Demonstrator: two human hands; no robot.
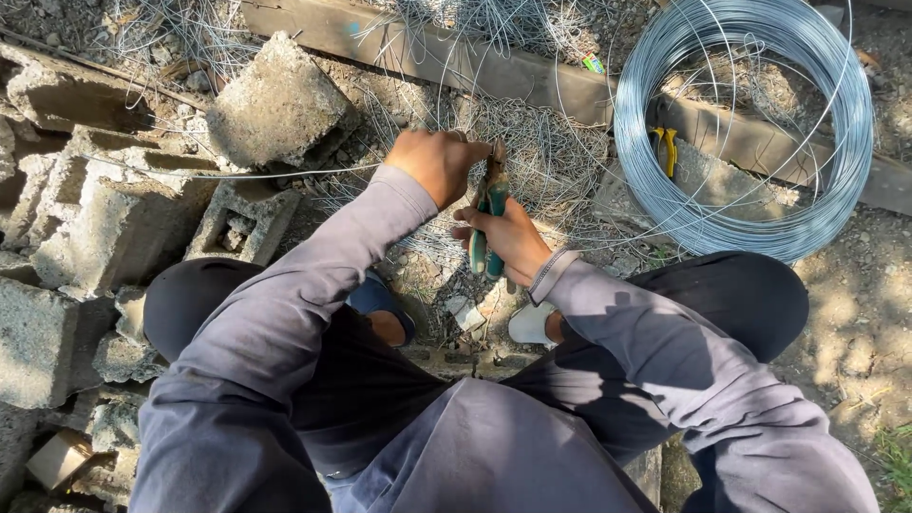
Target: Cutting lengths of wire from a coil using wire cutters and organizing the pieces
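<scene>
My right hand (pixel 508 237) grips a pair of pliers (pixel 489 220) with green handles, jaws pointing up. My left hand (pixel 435 163) is closed around thin steel wire just left of the plier jaws. A length of that wire (pixel 266 174) runs out to the left over the concrete blocks. Under both hands lies a heap of cut wire pieces (pixel 541 152). Both arms wear grey sleeves, and I crouch with dark trousers over the ground.
A large coil of steel wire (pixel 750 233) lies at the right on a wooden plank (pixel 446 62). Yellow-handled pliers (pixel 665 150) rest inside the coil. Broken concrete blocks (pixel 275 104) crowd the left side. Dirt and gravel (pixel 855 323) lie at right.
</scene>
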